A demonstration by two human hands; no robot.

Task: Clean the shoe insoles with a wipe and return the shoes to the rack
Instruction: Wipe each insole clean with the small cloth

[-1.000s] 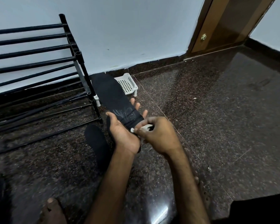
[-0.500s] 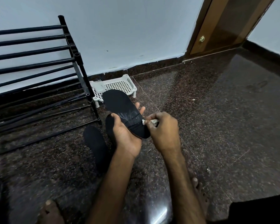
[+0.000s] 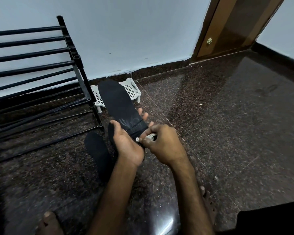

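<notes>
A bare foot (image 3: 47, 223) is seen nearest, below the hands, on the dark granite floor (image 3: 227, 133). A black insole (image 3: 117, 102) is gripped at its heel end by the left hand (image 3: 127, 146), thumb on top and fingers curled beneath, with the toe end pointed away. A crumpled white wipe (image 3: 150, 136) is pinched in the right hand (image 3: 163, 146) and pressed to that heel end. A second insole (image 3: 97, 150) is laid flat just left of the left hand. Farther left, a black shoe rack (image 3: 78, 68) is stood by the wall. Beyond the hands, a white perforated tray (image 3: 131, 89) is partly hidden by the held insole, so its contents cannot be told.
</notes>
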